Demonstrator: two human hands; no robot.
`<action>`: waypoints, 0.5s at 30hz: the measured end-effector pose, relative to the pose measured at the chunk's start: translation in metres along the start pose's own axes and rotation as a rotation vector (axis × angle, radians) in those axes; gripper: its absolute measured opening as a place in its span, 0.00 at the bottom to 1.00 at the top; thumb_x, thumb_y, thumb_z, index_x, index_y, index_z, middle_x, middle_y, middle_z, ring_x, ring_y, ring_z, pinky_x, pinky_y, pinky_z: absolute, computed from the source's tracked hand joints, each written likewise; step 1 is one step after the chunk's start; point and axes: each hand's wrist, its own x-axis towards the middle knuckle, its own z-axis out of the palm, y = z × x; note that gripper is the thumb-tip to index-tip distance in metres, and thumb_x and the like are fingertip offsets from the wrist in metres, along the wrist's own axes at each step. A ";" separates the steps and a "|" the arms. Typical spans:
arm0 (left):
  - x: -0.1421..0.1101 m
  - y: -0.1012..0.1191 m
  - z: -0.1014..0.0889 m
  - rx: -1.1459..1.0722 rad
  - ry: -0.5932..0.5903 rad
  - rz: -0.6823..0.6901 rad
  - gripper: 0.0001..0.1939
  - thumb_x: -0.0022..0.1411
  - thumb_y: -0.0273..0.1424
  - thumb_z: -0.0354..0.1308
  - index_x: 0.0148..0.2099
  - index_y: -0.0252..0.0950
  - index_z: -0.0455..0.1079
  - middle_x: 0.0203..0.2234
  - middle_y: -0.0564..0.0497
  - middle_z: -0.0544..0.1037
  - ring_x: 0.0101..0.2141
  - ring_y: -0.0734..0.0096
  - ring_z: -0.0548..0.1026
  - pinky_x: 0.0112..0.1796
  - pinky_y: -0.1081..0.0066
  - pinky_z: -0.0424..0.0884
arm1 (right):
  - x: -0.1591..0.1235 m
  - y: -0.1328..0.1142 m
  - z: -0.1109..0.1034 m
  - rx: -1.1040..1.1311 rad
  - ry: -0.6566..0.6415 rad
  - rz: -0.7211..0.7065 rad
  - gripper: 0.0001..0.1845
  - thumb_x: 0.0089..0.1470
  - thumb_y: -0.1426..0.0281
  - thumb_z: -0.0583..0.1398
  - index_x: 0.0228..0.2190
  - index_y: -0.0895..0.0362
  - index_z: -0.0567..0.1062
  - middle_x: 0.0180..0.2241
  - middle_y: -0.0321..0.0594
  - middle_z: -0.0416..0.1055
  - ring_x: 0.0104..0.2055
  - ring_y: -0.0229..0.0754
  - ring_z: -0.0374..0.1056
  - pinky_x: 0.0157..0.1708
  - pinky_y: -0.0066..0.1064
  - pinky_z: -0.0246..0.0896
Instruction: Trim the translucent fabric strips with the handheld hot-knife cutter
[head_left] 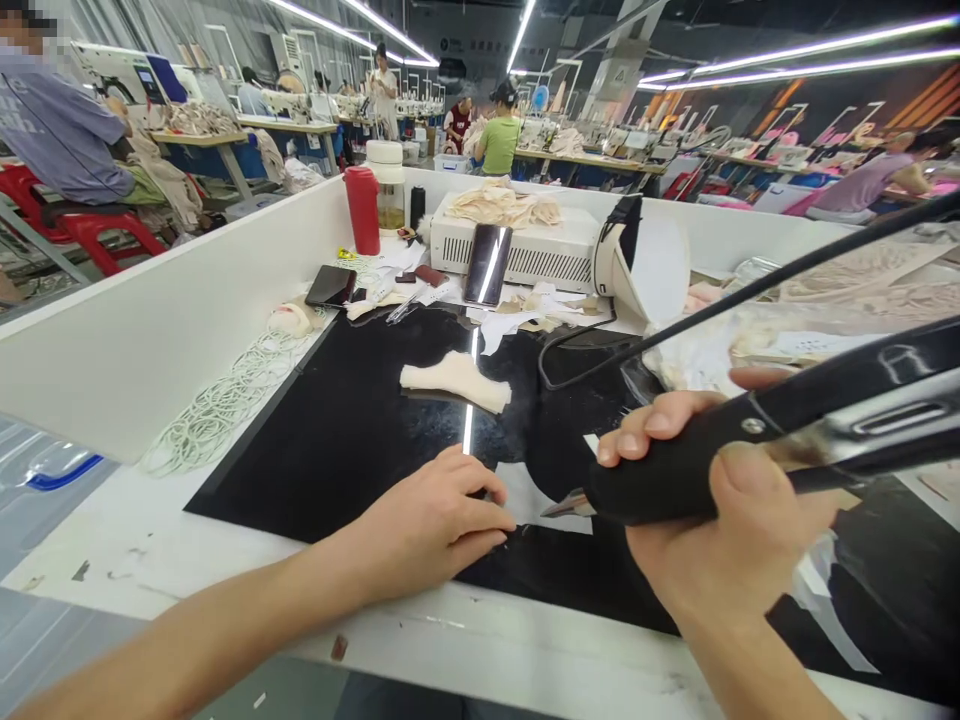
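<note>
My left hand (442, 515) rests low over the black mat (360, 440), its bent fingers close together at the left edge of a thin white piece (529, 495), which looks like cloth or paper. The fingertips hold that edge down. Wrapped in my right hand (735, 510) is a black handheld tool (660, 475) with a pointed metal tip and a metal lever along its side. The tip meets the right part of the white piece. Farther up the mat lies a cream shaped fabric stack (456, 380), touched by neither hand.
Tangled pale green cord (225, 400) lies along the left wall. At the back stand a red cup (363, 210), a vented white box (517, 245) and a leaning phone (487, 264). A black cable (585, 380) loops across the right side. Co-workers sit beyond the partition.
</note>
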 end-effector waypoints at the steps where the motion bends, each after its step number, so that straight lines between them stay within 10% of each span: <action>1: 0.000 0.000 0.000 0.002 -0.007 0.001 0.10 0.73 0.29 0.57 0.49 0.40 0.80 0.48 0.48 0.79 0.48 0.64 0.77 0.63 0.54 0.66 | -0.003 0.001 0.003 0.012 -0.024 0.005 0.22 0.47 0.65 0.73 0.44 0.48 0.75 0.28 0.30 0.73 0.25 0.39 0.67 0.23 0.32 0.70; 15: 0.003 0.001 -0.004 -0.029 -0.024 0.008 0.10 0.73 0.28 0.57 0.50 0.38 0.79 0.46 0.47 0.80 0.47 0.65 0.77 0.64 0.56 0.62 | -0.014 0.008 0.003 -0.014 -0.123 0.030 0.19 0.54 0.65 0.71 0.46 0.48 0.72 0.30 0.30 0.72 0.28 0.39 0.70 0.28 0.34 0.70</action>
